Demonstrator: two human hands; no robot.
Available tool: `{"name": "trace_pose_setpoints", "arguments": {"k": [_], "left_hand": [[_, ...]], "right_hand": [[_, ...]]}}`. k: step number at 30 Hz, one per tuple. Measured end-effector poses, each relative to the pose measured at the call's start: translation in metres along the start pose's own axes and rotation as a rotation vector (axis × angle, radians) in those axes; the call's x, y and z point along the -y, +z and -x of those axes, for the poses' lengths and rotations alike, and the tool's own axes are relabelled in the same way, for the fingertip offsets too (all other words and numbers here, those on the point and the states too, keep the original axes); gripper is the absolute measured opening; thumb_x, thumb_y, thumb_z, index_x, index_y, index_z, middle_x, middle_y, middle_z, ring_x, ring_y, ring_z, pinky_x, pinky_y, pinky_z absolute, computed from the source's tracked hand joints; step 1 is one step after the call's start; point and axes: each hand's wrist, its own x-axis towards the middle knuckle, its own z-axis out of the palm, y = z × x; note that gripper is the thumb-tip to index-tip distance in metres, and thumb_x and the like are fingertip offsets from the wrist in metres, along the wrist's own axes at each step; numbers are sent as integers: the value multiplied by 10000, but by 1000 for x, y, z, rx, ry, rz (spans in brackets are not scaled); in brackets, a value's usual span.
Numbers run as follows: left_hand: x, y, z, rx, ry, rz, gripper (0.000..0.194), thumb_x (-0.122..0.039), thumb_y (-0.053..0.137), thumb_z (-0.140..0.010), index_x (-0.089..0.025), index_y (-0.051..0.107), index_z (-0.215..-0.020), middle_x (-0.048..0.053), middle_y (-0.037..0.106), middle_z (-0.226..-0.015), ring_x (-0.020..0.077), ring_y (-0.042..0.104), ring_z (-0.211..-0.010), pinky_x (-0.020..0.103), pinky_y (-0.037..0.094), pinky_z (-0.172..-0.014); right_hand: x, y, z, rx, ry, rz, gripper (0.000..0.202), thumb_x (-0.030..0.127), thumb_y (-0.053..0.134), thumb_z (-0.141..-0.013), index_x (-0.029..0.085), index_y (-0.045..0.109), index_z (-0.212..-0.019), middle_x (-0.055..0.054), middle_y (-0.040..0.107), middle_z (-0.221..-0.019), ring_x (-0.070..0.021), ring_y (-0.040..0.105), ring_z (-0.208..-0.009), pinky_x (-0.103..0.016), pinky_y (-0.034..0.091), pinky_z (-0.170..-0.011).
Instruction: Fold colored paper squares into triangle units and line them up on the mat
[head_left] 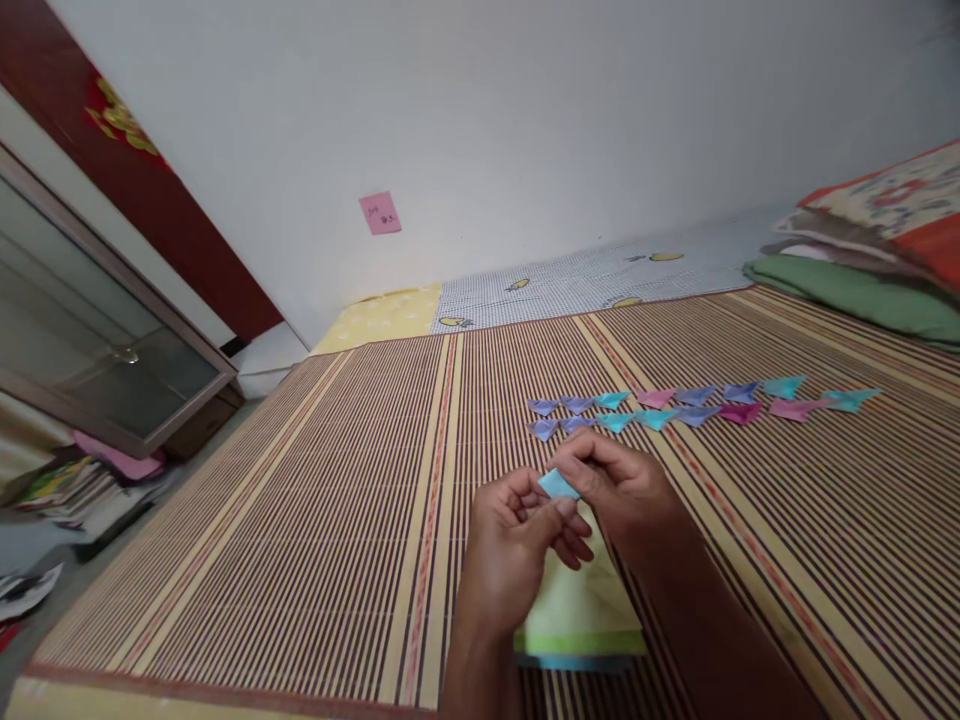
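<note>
Between my two hands is a small folded piece of light blue paper (559, 485). My left hand (517, 525) pinches its lower edge with thumb and fingers. My right hand (619, 485) grips its upper right side, the thumb pressed on the paper. Under my hands, on the striped mat, lies a stack of square paper sheets (581, 610), yellow-green on top with a blue sheet showing at the front edge. Just beyond my hands stand two rows of folded paper shapes (656, 420) in purple, turquoise, pink and magenta. My fingers hide part of the blue piece.
A striped bamboo mat (315, 500) covers the bed. Folded bedding (862, 295) with a patterned orange pillow (915, 205) is piled at the right. A pink note (380, 213) is on the wall. At the left are a glass-fronted cabinet (112, 330) and a pile of books (67, 490).
</note>
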Motion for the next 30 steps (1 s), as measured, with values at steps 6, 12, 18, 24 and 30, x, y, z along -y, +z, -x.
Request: {"name": "trace_pose_setpoints", "arguments": {"k": [6,12,18,24,30], "left_hand": [[2,-2,-4,-27,28,55,187,-288,742,-816,-131,653,-767,48,710,-661,131,650,-511,232,516,-508],[1,-2,-5,-166,153,-59,259,-357,664,-920,-143,683,-775,46,709,-719,139,655,-636,250,536,-634],[5,-16,-8,-284,197,31,215,-367,738,-873,-167,756,-798,7,693,-740,99,590,-665,192,496,-630],[5,-18,-11,-236,81,238,266,-365,915,-644,-150,764,-683,17,706,-670,114,623,-618,188,514,-545],[6,-18,-10,-252,153,86,178,-317,845,-754,-149,788,-750,15,717,-661,100,631,-585,195,525,-586]], "right_hand": [[-3,-3,-2,16,70,-79,168,361,673,-903,201,701,-858,26,606,-627,-110,540,-504,-233,479,-480],[-4,-4,-4,-32,58,-73,140,307,720,-856,193,668,-793,43,569,-633,-105,524,-565,-231,452,-542],[-9,-4,-4,55,8,30,105,285,712,-871,186,714,-834,44,556,-637,-104,501,-582,-232,403,-545],[-8,-1,-2,16,14,21,120,273,748,-841,187,684,-786,40,584,-651,-105,527,-594,-234,421,-559],[-5,0,-1,11,16,2,123,273,748,-840,188,687,-774,45,573,-619,-100,521,-565,-227,423,-537]]}}
